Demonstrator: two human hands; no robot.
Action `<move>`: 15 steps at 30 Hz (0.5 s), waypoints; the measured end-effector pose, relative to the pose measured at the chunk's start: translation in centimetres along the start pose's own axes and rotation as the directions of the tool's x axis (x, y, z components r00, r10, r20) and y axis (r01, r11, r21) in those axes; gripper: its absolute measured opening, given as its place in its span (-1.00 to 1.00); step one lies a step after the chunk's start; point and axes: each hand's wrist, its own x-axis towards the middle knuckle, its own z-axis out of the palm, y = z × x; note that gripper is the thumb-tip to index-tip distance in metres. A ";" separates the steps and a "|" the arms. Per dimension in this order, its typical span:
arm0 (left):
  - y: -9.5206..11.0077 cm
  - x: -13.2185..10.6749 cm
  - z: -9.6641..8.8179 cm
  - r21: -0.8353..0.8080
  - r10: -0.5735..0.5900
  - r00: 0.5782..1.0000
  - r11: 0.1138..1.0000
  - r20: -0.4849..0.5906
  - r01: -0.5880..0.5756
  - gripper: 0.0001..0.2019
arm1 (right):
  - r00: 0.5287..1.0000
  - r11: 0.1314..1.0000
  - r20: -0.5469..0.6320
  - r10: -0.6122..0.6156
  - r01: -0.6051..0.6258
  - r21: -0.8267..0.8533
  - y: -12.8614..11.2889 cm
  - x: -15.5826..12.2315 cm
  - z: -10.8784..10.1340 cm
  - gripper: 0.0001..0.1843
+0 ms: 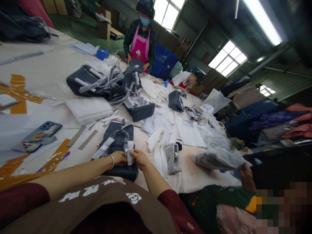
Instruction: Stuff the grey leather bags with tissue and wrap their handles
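A dark grey handbag lies flat on the white table right in front of me, its handles wrapped in white paper. My left hand, with a bangle on the wrist, rests on the bag's near edge with fingers curled against a paper-wrapped strap piece. My right hand pinches the same white wrapped piece from the right side. Both hands touch it and each other.
A phone and metal strips lie at my left. More grey bags and white wrapping sheets cover the table. A tape dispenser stands to the right. A person's hand holds a plastic bag; another person in a pink apron stands opposite.
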 end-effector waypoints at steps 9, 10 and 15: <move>-0.2 -0.4 -1.0 -0.119 -0.050 0.991 0.991 0.127 0.065 -0.60 | 0.995 0.994 -0.030 0.099 -0.097 0.050 0.8 1.1 0.9 -0.70; -0.2 -0.5 -1.2 -0.140 -0.055 0.989 0.987 0.138 0.074 -0.57 | 0.993 0.993 -0.030 0.111 -0.109 0.044 0.7 1.1 1.0 -0.70; -0.4 -0.6 -1.4 -0.248 -0.091 0.986 0.961 0.140 0.123 -0.43 | 0.977 0.977 -0.010 0.211 -0.211 0.030 -0.1 0.9 1.5 -0.76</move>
